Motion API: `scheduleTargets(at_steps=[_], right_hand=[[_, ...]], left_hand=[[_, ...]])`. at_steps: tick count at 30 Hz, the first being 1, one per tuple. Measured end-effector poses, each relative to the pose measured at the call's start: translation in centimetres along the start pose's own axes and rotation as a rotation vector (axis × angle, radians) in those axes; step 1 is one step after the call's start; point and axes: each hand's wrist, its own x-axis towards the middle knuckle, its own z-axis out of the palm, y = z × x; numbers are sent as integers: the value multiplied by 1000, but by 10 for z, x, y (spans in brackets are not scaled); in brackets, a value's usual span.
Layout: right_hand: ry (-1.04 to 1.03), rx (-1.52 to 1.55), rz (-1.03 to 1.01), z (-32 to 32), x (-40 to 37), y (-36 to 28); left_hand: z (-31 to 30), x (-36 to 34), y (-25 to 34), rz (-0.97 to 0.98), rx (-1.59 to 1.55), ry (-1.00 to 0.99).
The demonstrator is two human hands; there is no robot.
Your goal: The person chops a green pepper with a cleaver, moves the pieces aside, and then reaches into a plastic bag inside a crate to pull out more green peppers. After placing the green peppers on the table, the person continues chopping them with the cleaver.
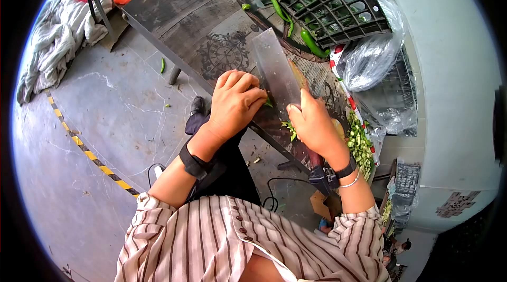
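My right hand [317, 126] is wrapped around the handle of a cleaver [274, 62], whose broad blade points away from me over the table. Just left of the blade, my left hand [236, 101] has its fingers curled down. A bit of green chili pepper [268, 103] shows by its fingertips; the rest is hidden under the hand. Green cut pieces [289, 130] lie beside my right hand. Farther right, a heap of chopped green peppers [360, 147] lies along the table's edge.
A black plastic crate [338, 15] of green peppers stands at the back right, with whole peppers [312, 44] beside it. Clear plastic wrap [372, 65] lies at the right. The dark table [179, 12] extends back left. Grey cloth [60, 33] lies left, beyond the floor.
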Motion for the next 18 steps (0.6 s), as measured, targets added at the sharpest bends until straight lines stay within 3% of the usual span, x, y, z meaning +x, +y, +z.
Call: scheduleTargets(at_steps=[4, 10, 18], right_hand=[[-59, -5, 42, 0, 0, -7], [-117, -160, -71, -1, 13, -8], [70, -47, -164, 17, 32, -2]], left_hand=[[-1, 0, 0, 1, -9, 0], [-2, 0, 0, -3, -14, -24], [-5, 1, 2, 23, -4, -41]])
